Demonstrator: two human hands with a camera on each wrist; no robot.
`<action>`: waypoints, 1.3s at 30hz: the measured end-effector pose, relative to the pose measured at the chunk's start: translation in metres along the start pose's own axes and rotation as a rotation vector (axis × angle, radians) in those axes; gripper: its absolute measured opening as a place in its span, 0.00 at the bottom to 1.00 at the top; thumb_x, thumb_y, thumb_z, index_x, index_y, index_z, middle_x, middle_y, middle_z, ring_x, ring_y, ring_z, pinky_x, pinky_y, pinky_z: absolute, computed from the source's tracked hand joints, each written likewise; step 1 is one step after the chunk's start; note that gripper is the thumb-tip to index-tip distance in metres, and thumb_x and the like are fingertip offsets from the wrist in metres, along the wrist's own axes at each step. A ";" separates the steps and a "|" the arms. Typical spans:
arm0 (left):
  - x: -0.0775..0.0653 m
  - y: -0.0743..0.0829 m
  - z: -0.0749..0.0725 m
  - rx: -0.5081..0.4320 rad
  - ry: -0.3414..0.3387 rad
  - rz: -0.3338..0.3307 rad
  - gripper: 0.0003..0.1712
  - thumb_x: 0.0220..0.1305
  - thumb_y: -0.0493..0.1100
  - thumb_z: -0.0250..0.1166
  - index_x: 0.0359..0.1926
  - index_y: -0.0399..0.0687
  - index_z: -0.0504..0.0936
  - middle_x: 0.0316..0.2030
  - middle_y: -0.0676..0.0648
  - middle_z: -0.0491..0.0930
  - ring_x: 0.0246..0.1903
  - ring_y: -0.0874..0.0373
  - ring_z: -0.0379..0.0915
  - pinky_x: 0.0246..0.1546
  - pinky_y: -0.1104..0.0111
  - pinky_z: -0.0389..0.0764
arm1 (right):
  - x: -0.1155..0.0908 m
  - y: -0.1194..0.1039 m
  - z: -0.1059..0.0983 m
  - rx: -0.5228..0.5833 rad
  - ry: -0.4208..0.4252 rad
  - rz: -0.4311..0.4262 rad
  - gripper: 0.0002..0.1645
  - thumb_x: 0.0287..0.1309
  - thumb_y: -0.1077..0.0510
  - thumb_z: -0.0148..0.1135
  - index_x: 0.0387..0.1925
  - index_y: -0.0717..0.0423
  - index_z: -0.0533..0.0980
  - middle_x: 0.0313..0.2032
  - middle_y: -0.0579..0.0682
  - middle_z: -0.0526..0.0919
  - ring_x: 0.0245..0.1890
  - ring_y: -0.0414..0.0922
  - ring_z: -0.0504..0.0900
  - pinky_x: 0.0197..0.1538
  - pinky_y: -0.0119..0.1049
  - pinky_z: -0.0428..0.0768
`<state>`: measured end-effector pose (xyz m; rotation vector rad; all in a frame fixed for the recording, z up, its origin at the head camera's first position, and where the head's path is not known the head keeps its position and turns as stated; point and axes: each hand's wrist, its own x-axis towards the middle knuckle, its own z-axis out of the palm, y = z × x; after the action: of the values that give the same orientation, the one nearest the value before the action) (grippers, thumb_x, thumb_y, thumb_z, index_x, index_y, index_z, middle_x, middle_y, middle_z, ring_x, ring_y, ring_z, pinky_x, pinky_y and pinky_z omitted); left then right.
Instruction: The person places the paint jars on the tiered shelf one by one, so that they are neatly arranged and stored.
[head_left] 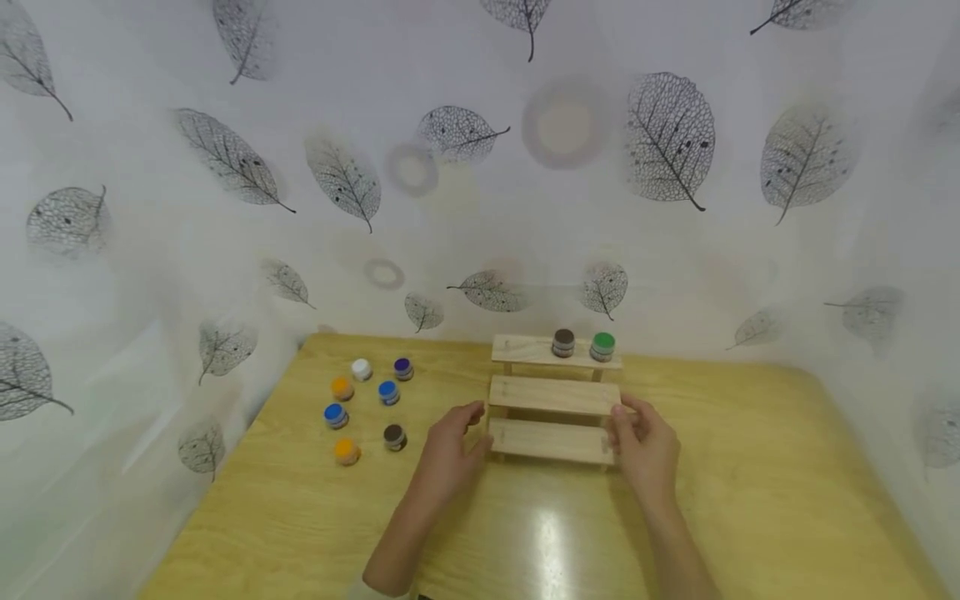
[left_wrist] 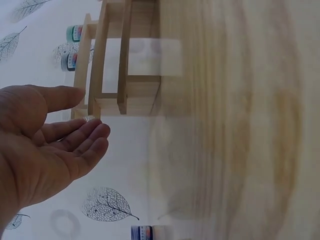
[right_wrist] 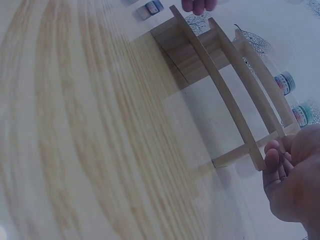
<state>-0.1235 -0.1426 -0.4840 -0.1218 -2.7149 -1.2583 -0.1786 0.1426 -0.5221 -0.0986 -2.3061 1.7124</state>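
Observation:
A three-tier wooden shelf rack (head_left: 555,396) stands on the table. My right hand (head_left: 648,450) pinches the right end of its middle tier between thumb and fingers; the right wrist view shows the same hand (right_wrist: 300,172) at that tier's end. Beside the rack's left end is my left hand (head_left: 450,454), thumb and fingers apart, holding nothing. In the left wrist view this hand (left_wrist: 55,135) has its palm showing and loosely bent fingers. On the top tier sit a dark-lidded paint jar (head_left: 563,342) and a green-lidded paint jar (head_left: 602,347).
Left of the rack, several small jars are scattered on the wooden table (head_left: 262,517): among them a white-lidded jar (head_left: 362,369), a purple-lidded jar (head_left: 403,368), an orange-lidded jar (head_left: 346,452) and a black-lidded jar (head_left: 394,437). A leaf-patterned curtain (head_left: 480,217) surrounds the table's back and sides.

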 end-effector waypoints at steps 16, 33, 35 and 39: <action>-0.024 -0.039 -0.028 0.055 -0.052 -0.195 0.29 0.72 0.41 0.70 0.69 0.35 0.76 0.60 0.39 0.82 0.60 0.44 0.80 0.63 0.49 0.81 | 0.000 -0.002 0.003 0.012 -0.007 -0.047 0.18 0.77 0.56 0.63 0.58 0.64 0.81 0.31 0.61 0.87 0.21 0.40 0.82 0.22 0.26 0.80; -0.043 -0.059 -0.082 0.086 0.112 -0.312 0.22 0.68 0.36 0.72 0.61 0.30 0.82 0.50 0.39 0.87 0.51 0.45 0.85 0.53 0.53 0.87 | -0.001 -0.004 0.001 -0.005 0.004 -0.019 0.19 0.77 0.56 0.62 0.60 0.63 0.80 0.32 0.61 0.87 0.22 0.39 0.83 0.23 0.26 0.82; -0.043 -0.059 -0.084 0.105 0.134 -0.307 0.22 0.68 0.34 0.71 0.59 0.28 0.81 0.48 0.37 0.87 0.49 0.43 0.85 0.51 0.53 0.87 | -0.001 -0.004 0.001 -0.004 0.004 -0.018 0.19 0.77 0.56 0.62 0.60 0.64 0.80 0.32 0.61 0.87 0.22 0.38 0.82 0.23 0.26 0.82; -0.040 -0.062 -0.088 0.158 0.164 -0.294 0.22 0.67 0.31 0.70 0.59 0.23 0.79 0.49 0.31 0.85 0.50 0.38 0.84 0.53 0.48 0.86 | -0.002 -0.003 0.000 -0.002 0.001 -0.025 0.19 0.77 0.57 0.63 0.60 0.65 0.80 0.32 0.61 0.87 0.22 0.38 0.82 0.24 0.26 0.82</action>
<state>-0.0836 -0.2501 -0.4810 0.3935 -2.7433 -1.0563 -0.1759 0.1413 -0.5192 -0.0705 -2.2987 1.6969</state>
